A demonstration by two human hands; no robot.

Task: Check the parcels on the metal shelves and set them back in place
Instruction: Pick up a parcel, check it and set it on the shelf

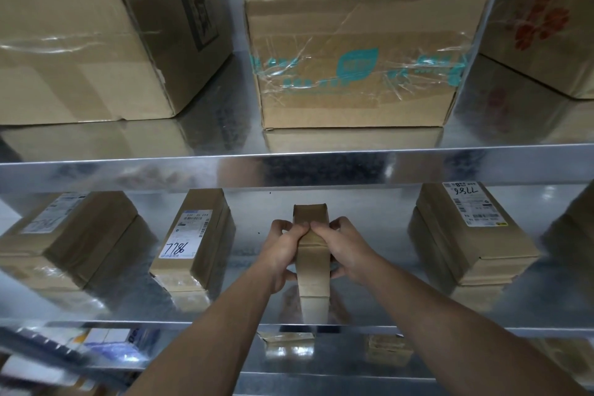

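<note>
On the middle metal shelf [369, 267], left hand [283, 251] and right hand [345, 249] clasp a narrow taped cardboard parcel [313, 267] standing on edge, thumbs pressed together atop it.

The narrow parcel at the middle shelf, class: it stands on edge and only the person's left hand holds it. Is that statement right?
Wrong on the hands. In the head view both hold it: left hand and right hand grip the narrow parcel from either side, on edge at the middle shelf.

Handwritten "7786" on parcel label [182, 235]
</note>
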